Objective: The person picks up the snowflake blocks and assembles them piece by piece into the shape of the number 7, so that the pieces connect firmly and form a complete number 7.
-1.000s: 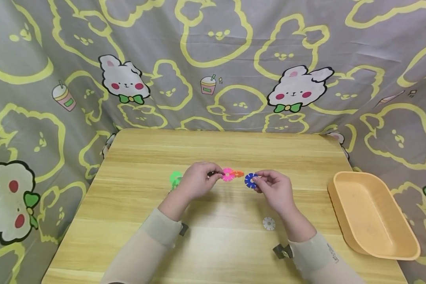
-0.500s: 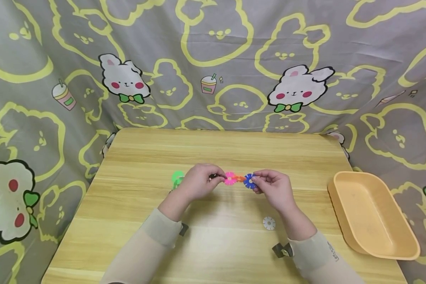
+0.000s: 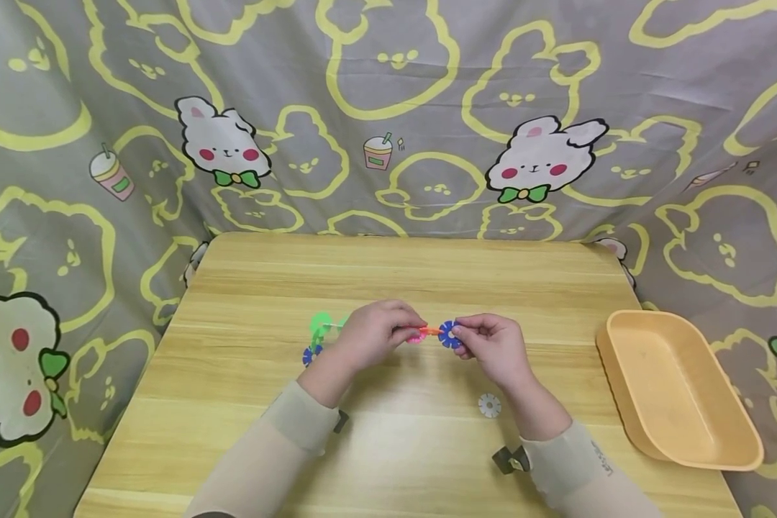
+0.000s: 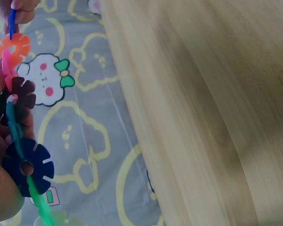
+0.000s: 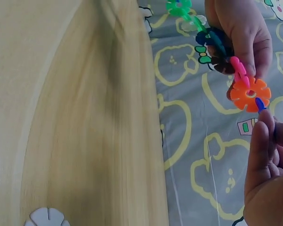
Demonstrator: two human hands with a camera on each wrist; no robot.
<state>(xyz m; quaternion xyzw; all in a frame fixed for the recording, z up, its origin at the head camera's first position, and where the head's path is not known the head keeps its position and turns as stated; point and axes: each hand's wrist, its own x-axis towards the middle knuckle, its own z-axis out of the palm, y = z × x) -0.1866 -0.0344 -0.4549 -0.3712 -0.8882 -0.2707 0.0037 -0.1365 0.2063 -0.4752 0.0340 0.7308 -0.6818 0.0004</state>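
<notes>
A chain of slotted snowflake discs hangs between the hands, above the table. My left hand (image 3: 377, 334) pinches it at the pink disc (image 5: 239, 70), its fingers covering part of that disc in the head view. Beyond the pink one comes an orange disc (image 5: 250, 94). My right hand (image 3: 497, 349) pinches a blue disc (image 3: 450, 334) whose edge sits in the orange disc's rim. Behind the left hand the chain runs on through a black disc (image 4: 26, 96), a teal disc (image 4: 15, 125), a dark blue disc (image 4: 40, 162) and green discs (image 3: 321, 323).
One loose white disc (image 3: 489, 406) lies on the wooden table (image 3: 395, 460), left of the right forearm. A yellow-orange plastic bin (image 3: 683, 388) stands at the table's right side. Patterned grey cloth (image 3: 337, 86) hangs behind and on both sides.
The blue disc, first apart from the orange one, has come up against its edge. My left fingers have shifted right from the black disc to the pink one; the right hand moved slightly left.
</notes>
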